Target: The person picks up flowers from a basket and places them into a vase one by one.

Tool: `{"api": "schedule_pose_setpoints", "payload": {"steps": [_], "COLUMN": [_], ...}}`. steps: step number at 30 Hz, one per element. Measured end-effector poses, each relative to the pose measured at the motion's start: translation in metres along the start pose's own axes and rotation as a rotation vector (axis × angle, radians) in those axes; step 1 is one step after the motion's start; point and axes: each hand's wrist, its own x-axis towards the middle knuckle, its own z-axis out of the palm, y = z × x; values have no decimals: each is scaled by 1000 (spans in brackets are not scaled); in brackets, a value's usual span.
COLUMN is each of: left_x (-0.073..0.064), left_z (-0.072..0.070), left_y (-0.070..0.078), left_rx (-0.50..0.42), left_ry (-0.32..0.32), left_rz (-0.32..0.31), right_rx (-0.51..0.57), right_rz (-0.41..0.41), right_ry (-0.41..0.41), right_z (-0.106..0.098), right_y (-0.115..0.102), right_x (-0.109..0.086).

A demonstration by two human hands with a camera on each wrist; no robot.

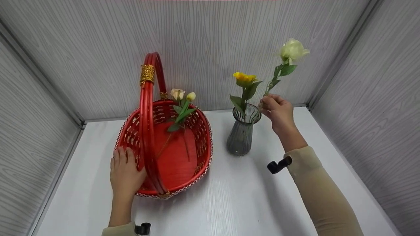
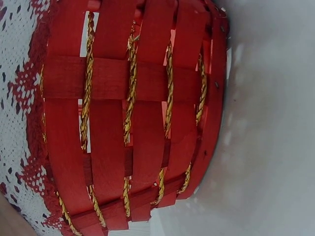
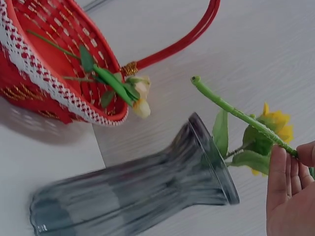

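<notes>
My right hand [image 1: 279, 113] pinches the green stem [image 3: 236, 113] of a white rose [image 1: 293, 50] between thumb and fingers. The rose stands tilted, its bloom up and to the right. Its lower stem is beside the mouth of a grey ribbed glass vase [image 1: 239, 139]. A yellow flower [image 1: 245, 78] with green leaves stands in that vase. My left hand [image 1: 124, 173] rests on the left rim of a red woven basket [image 1: 210, 144], fingers extended. A cream rose [image 1: 177, 94] and a pale tulip [image 1: 191, 96] lean inside the basket; their stems reach its floor.
The basket's tall red handle [image 1: 149, 131], with gold wrapping, arches over its opening. A white tabletop [image 1: 229, 196] lies under everything. Grey wood-grain panels [image 1: 203, 42] stand behind and at both sides.
</notes>
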Motion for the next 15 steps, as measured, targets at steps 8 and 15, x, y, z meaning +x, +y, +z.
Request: {"api": "schedule_pose_setpoints", "payload": {"steps": [8,15], "left_x": [-1,-2], "left_z": [-1,-1], "left_y": [-1,0], "left_rx": [-8,-11], "left_ry": [3,26], "left_rz": [-7,-14], "right_rx": [-40,-60], "right_rz": [-94,-219], "right_ry": [103,169], "right_z": [-3,-2], "right_y": [-8,-16], "right_x": [16,29]}}
